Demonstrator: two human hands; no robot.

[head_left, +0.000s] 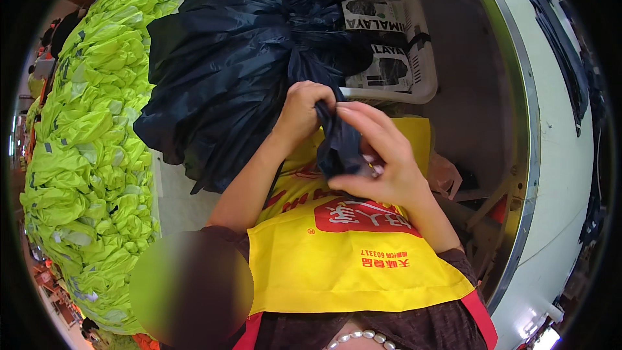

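A length of dark navy, thin, shiny fabric [335,137] runs from a gathered heap down in front of my yellow apron [363,285]. My left hand [303,111] is closed round this fabric, thumb and fingers pressed together. Beside it, my right hand [389,155] curves about the fabric's right side. Its forefinger and thumb are spread along the cloth, while the other fingers curl inward. Something small and pale shows at those curled fingers, too blurred to name. The heap of navy garments [227,58] spreads to the left and away from me.
A white plastic basket [424,84] beyond my hands holds flat packages [382,68] with dark garment pictures. Lime-green garments [97,175] pile along the left. To the right stands a pale table [551,175] with a metal edge and dark cloth [560,52] on it.
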